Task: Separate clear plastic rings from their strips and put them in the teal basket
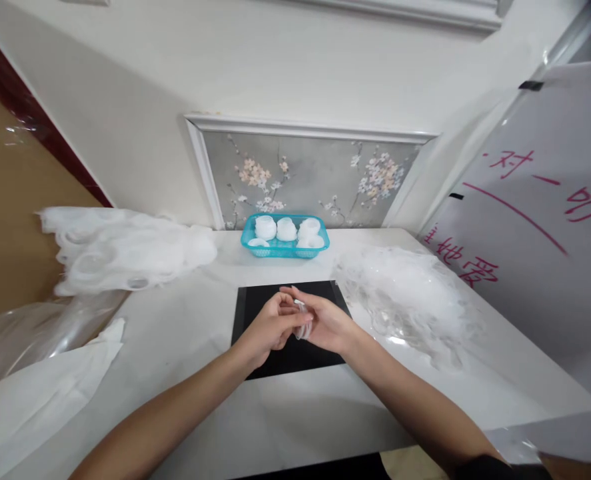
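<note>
Over a black mat (295, 363), both hands meet around a small translucent white ring-shaped piece (303, 329). It looks like several thin loops lying together, with a small white bit at its top; its exact kind cannot be made out. My left hand (272, 327) pinches the piece from the left between thumb and fingers. From the other side, my right hand (329, 323) has its fingers curled round it, the thumb side facing up. Part of the piece is hidden behind the fingers.
A blue plastic basket (278, 253) with several white round rolls stands against the wall. White ringed material (140, 257) is heaped at the left, and a clear-and-white plastic pile (415, 300) at the right. Clear sheeting and white cloth (55, 393) hang over the table's left edge. A whiteboard (540, 267) stands right.
</note>
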{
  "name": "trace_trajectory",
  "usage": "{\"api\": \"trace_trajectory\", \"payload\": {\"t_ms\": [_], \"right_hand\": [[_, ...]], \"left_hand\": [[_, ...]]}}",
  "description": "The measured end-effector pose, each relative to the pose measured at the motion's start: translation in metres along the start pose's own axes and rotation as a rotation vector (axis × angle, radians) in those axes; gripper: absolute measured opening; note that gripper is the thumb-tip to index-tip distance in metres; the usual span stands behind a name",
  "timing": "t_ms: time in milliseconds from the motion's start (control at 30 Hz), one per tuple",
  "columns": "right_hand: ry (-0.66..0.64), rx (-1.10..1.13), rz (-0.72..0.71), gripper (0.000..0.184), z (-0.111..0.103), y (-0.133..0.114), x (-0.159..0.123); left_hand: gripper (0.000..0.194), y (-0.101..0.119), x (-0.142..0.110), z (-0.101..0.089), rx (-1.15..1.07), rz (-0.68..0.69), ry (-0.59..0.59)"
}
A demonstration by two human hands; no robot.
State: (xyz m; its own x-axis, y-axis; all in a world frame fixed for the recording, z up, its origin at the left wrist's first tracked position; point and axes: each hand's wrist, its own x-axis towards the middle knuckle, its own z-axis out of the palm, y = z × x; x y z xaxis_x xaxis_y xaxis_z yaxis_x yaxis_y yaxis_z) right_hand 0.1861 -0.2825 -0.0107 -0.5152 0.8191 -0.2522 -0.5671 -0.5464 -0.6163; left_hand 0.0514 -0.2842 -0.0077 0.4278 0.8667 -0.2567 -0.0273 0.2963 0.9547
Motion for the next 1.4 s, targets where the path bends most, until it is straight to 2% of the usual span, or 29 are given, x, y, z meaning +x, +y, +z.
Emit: {"api": "trace_trajectory", "payload": {"t_ms": [100, 200, 400, 533, 700, 833, 1033, 1167, 1267, 1400], "right_hand": [[0.025, -0.067, -0.113, 0.036, 0.025, -0.02, -0.01], [-0.035, -0.144, -0.199, 0.047, 0.046, -0.041, -0.024], [-0.108, -0.263, -0.388, 0.055, 0.069, -0.059, -0.05], [-0.105, -0.327, -0.446, 0.06, 0.074, -0.058, -0.056], [-0.108, -0.371, -0.489, 0.06, 0.071, -0.058, -0.056], [-0.097, -0.441, -0.472, 0.059, 0.07, -0.058, -0.059], [-0.139, -0.537, -0.5, 0.074, 0.07, -0.052, -0.059], [-0.164, -0.542, -0.48, 0.07, 0.072, -0.048, -0.057], [-0.119, -0.509, -0.525, 0.065, 0.074, -0.048, -0.06], [-0.107, -0.44, -0.593, 0.056, 0.076, -0.047, -0.061]], "left_hand": [[0.047, 0.029, -0.015, 0.003, -0.04, 0.102, 0.012], [0.045, 0.052, -0.028, 0.004, -0.015, 0.218, 0.002], [0.036, 0.075, -0.037, 0.006, 0.155, 0.303, -0.053], [0.024, 0.08, -0.037, 0.007, 0.309, 0.328, -0.074], [0.025, 0.081, -0.041, 0.005, 0.287, 0.419, -0.065], [0.025, 0.081, -0.043, 0.002, 0.265, 0.395, -0.089], [0.019, 0.078, -0.046, 0.003, 0.286, 0.369, -0.112], [0.028, 0.078, -0.054, 0.001, 0.367, 0.395, -0.088], [0.03, 0.082, -0.06, -0.003, 0.445, 0.404, -0.069], [0.028, 0.085, -0.061, -0.005, 0.488, 0.38, -0.105]]}}
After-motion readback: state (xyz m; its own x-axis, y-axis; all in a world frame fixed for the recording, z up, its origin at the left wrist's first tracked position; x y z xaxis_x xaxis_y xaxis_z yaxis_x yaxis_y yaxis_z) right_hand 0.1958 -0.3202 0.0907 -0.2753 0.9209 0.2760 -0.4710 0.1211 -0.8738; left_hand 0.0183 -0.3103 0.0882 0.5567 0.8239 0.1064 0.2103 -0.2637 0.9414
